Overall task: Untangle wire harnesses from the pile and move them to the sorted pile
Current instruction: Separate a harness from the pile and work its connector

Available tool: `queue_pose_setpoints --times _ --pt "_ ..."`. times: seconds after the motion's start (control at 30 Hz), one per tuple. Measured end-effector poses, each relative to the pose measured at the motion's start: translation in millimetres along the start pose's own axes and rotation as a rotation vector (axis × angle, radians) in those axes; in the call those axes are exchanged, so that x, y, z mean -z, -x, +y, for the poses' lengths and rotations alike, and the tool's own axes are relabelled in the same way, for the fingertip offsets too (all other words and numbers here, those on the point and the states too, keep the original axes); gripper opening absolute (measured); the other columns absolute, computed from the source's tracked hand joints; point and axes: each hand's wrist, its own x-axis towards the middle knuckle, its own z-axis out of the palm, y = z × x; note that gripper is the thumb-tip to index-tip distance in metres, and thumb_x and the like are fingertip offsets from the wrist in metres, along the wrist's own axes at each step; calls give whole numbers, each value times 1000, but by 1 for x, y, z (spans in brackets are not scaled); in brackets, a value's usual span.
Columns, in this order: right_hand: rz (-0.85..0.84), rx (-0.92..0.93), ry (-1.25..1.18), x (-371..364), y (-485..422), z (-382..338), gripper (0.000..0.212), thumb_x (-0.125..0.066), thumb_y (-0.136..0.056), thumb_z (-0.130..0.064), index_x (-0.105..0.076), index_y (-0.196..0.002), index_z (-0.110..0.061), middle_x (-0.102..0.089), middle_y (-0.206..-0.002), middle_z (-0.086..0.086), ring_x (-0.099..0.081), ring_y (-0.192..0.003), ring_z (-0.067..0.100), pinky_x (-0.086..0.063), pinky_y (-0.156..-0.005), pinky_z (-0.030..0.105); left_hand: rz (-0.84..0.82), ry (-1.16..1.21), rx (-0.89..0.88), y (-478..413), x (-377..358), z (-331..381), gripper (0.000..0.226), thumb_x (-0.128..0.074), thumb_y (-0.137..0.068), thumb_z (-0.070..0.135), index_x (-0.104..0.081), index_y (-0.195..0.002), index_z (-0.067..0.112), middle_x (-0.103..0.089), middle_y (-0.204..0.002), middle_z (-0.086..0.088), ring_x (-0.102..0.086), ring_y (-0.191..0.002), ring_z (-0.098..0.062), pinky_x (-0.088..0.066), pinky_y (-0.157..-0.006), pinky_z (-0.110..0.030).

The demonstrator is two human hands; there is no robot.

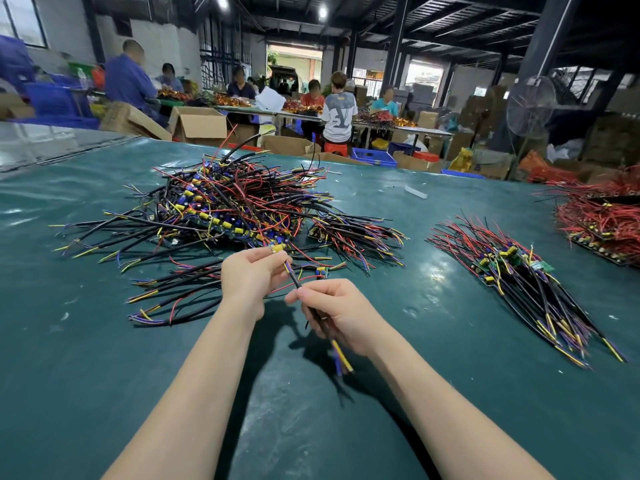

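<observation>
Green table point(104, 358) in a crowded workshop — left hand point(247, 277) and right hand point(334, 315) both pinch one wire harness point(294, 280).

One wide-angle head-worn view, facing forward and down.
The camera sits near and above the tangled harness pile point(225, 206), on its near side; beyond the pile the workshop hall point(381, 46) recedes, distant.
</observation>
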Motion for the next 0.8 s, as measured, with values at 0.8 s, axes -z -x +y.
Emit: queue_pose_setpoints --times 0.8 --pt "-90 -241 -41 4 -2 6 40 -41 -98 -25 -46 -61 -12 -41 -36 -7 -26 -27 2 -18 -34 7 372 -42 -164 -27 30 8 33 -66 -80 1 -57 -112 4 -62 -72 -6 -60 -41 -4 -47 -41 -14"
